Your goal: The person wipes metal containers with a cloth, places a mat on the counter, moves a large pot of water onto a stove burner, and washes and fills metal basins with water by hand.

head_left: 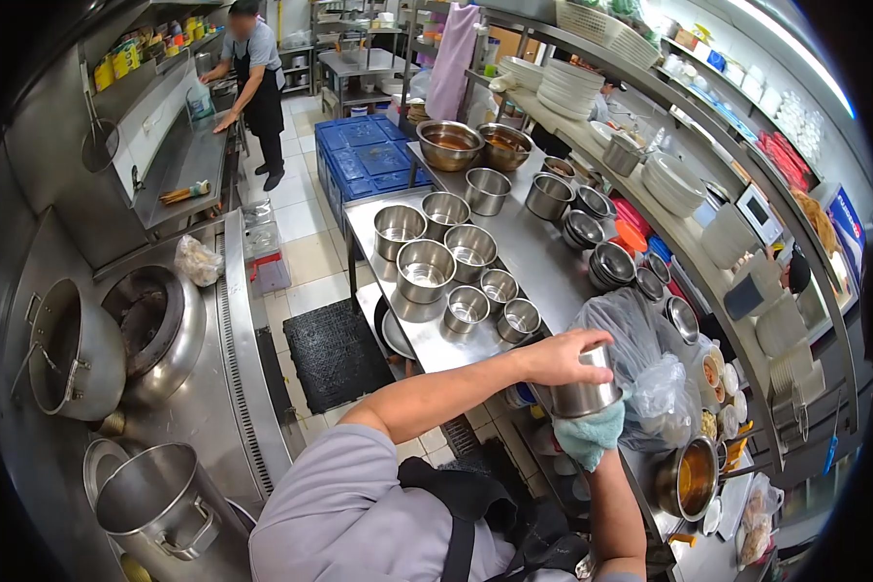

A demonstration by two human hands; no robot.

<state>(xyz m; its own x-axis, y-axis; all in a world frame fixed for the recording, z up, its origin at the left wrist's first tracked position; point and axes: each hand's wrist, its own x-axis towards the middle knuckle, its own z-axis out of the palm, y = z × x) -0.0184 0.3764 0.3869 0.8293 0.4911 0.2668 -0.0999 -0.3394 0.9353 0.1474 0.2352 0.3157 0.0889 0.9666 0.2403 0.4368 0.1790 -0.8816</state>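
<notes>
My left hand (pixel 565 357) reaches across and grips a small steel pot (pixel 582 398), its fingers over the upper end. A pale green cloth (pixel 590 436) is pressed against the pot's lower end by my right hand (pixel 607 464), whose fingers are mostly hidden in the cloth. Several round steel pots (pixel 425 272) stand open side up on the steel table (pixel 417 339), to the left of my hands. Right beside the held pot lies a clear plastic bag (pixel 650 388).
Two bowls of reddish liquid (pixel 449 145) stand at the table's far end, near a blue chest (pixel 359 160). Stacked small bowls (pixel 611 264) line the right side under a plate shelf (pixel 640 179). Large stockpots (pixel 165 500) are left. A person (pixel 252 78) stands at the far-left counter.
</notes>
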